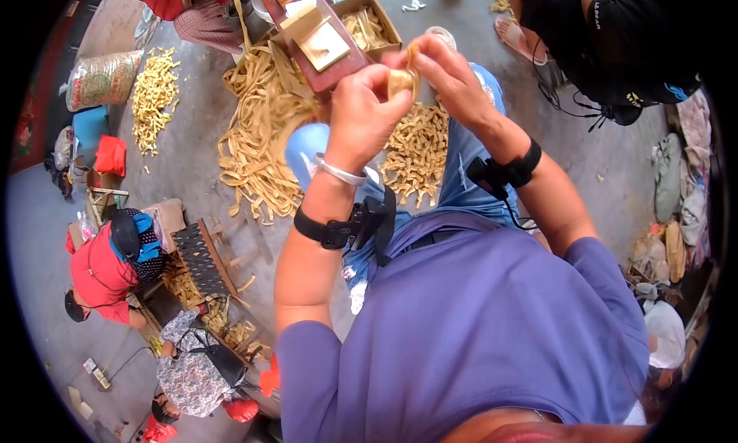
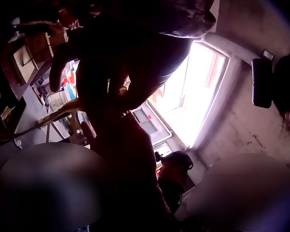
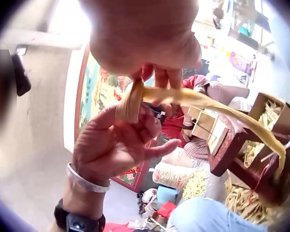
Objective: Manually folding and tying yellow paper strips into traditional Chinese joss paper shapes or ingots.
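Note:
In front of the chest, both hands work on one flat, soft yellow strip (image 3: 217, 107). It loops round the fingers of my left hand (image 1: 363, 119), and its long tail runs off to the right in the right wrist view. My right hand (image 1: 450, 80) is close beside the left and pinches the strip near the loop. Between the knees lies a pile of short knotted yellow pieces (image 1: 415, 147). Left of it, a heap of long loose strips (image 1: 261, 136) spreads over the floor. The left wrist view is dark, with the strip (image 2: 63, 112) crossing near the fingers.
Just beyond the hands is a dark red bench (image 1: 338, 78) with a wooden block (image 1: 317, 39) on it. A cardboard box (image 1: 377, 20) of strips stands behind. More pieces (image 1: 154, 101) lie farther left, near a full sack (image 1: 104, 80). Other people sit around.

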Available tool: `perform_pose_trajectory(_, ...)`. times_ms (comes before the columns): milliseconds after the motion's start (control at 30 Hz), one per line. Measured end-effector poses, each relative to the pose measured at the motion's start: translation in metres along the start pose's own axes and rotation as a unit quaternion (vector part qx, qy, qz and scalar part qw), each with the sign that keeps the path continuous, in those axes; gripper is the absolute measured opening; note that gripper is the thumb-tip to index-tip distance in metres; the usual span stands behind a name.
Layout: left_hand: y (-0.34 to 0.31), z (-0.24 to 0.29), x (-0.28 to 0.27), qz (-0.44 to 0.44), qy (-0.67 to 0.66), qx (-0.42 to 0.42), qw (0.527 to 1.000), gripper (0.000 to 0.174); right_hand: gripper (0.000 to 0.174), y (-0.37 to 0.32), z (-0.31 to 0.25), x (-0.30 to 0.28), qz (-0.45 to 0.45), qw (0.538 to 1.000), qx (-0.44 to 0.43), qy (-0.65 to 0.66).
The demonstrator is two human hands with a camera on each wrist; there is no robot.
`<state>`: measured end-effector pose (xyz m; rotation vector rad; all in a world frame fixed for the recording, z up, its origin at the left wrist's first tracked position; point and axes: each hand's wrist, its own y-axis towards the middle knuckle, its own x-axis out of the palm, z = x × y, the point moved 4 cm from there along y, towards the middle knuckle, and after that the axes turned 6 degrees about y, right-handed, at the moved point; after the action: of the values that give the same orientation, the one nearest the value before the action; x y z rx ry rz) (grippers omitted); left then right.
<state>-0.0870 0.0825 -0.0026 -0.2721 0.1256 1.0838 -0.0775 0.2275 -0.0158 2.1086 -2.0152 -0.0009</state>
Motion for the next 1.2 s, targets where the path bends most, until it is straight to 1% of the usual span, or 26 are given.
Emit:
perform_pose_trajectory(33,-0.006,0.014,-0.001,0.040,0.145,0.059,0.987,0.011,0.020,-0.005,0.004,-0.003,0.010,0.999,0.036,0.023)
perform_pose_trajectory(67,-0.013,0.029,-0.002,0.079,0.286,0.117,0.948,0.010,0.020,-0.011,0.007,-0.003,0.019,0.996,0.073,0.047)
perform_pose_trajectory(100,-0.019,0.040,-0.001,0.118,0.420,0.173,0.883,0.010,0.019,-0.013,0.005,-0.002,0.028,0.991,0.108,0.070)
perform_pose_trajectory(133,-0.027,0.049,0.003,0.169,0.466,0.242,0.834,0.011,0.018,-0.013,0.002,-0.003,0.025,0.992,0.124,0.011)
perform_pose_trajectory(200,-0.028,0.049,0.006,0.175,0.477,0.321,0.799,0.010,0.018,-0.015,-0.003,-0.007,0.020,0.982,0.156,-0.109)
perform_pose_trajectory(233,-0.029,0.047,0.008,0.177,0.481,0.361,0.779,0.009,0.018,-0.015,0.000,-0.007,-0.003,0.988,0.118,-0.101)
perform_pose_trajectory(267,-0.029,0.043,0.011,0.151,0.488,0.360,0.780,0.010,0.019,-0.017,0.010,-0.009,-0.025,0.992,0.080,-0.094)
perform_pose_trajectory(300,-0.029,0.042,0.011,0.142,0.487,0.333,0.795,0.010,0.020,-0.017,0.010,-0.009,-0.048,0.994,0.042,-0.087)
perform_pose_trajectory(333,-0.031,0.041,0.009,0.132,0.485,0.307,0.809,0.010,0.018,-0.020,0.010,-0.013,-0.090,0.990,0.066,-0.090)
perform_pose_trajectory(367,-0.031,0.040,0.007,0.122,0.482,0.279,0.821,0.010,0.018,-0.023,0.009,-0.012,-0.102,0.990,0.072,-0.059)
perform_pose_trajectory(400,-0.030,0.042,0.005,0.143,0.465,0.320,0.813,0.012,0.018,-0.029,0.002,-0.007,-0.115,0.990,0.079,-0.029)
perform_pose_trajectory(433,-0.030,0.042,0.003,0.138,0.427,0.290,0.845,0.013,0.018,-0.033,-0.003,-0.004,-0.127,0.988,0.086,0.003)
perform_pose_trajectory(467,-0.031,0.045,0.002,0.132,0.388,0.260,0.875,0.014,0.019,-0.036,-0.004,-0.005,-0.138,0.982,0.127,0.036)
perform_pose_trajectory(500,-0.031,0.046,0.001,0.126,0.347,0.229,0.901,0.014,0.019,-0.037,-0.005,-0.005,-0.128,0.983,0.117,0.060)
perform_pose_trajectory(533,-0.031,0.045,0.002,0.133,0.286,0.219,0.923,0.015,0.018,-0.039,-0.005,-0.005,-0.118,0.984,0.107,0.083)
perform_pose_trajectory(633,-0.035,0.037,0.005,0.167,0.207,0.158,0.951,0.016,0.016,-0.047,-0.007,-0.001,-0.094,0.981,0.077,0.154)
perform_pose_trajectory(667,-0.036,0.034,0.007,0.170,0.233,0.185,0.939,0.017,0.016,-0.048,-0.008,0.001,-0.087,0.978,0.065,0.177)
perform_pose_trajectory(767,-0.041,0.017,0.012,0.230,0.196,0.188,0.935,0.015,0.016,-0.058,0.006,0.010,-0.042,0.945,0.145,0.291)
perform_pose_trajectory(800,-0.042,0.014,0.010,0.208,0.197,0.171,0.943,0.014,0.021,-0.061,0.009,0.011,-0.035,0.957,0.141,0.252)
perform_pose_trajectory(867,-0.048,0.013,0.017,0.160,0.052,0.123,0.978,0.018,0.024,-0.058,0.014,0.005,-0.009,0.970,0.138,0.198)
perform_pose_trajectory(900,-0.050,0.012,0.023,0.134,-0.021,0.096,0.986,0.021,0.025,-0.057,0.019,0.001,0.005,0.975,0.139,0.172)
perform_pose_trajectory(933,-0.049,0.008,0.024,0.149,-0.065,0.078,0.984,0.027,0.026,-0.054,0.021,0.001,-0.021,0.973,0.115,0.201)
perform_pose_trajectory(1033,-0.045,-0.005,0.009,0.084,-0.126,0.016,0.988,0.024,0.023,-0.055,0.004,0.006,-0.077,0.983,0.106,0.127)
perform_pose_trajectory(1067,-0.044,-0.007,0.005,0.060,-0.112,-0.002,0.992,0.016,0.021,-0.056,0.004,0.007,-0.063,0.977,0.137,0.153)
perform_pose_trajectory(1167,-0.046,-0.011,-0.001,0.036,-0.123,-0.016,0.992,0.011,0.021,-0.056,0.007,0.006,-0.045,0.969,0.153,0.188)
perform_pose_trajectory(1200,-0.047,-0.009,-0.005,0.030,-0.159,-0.016,0.987,0.014,0.019,-0.056,0.002,0.008,-0.060,0.972,0.181,0.137)
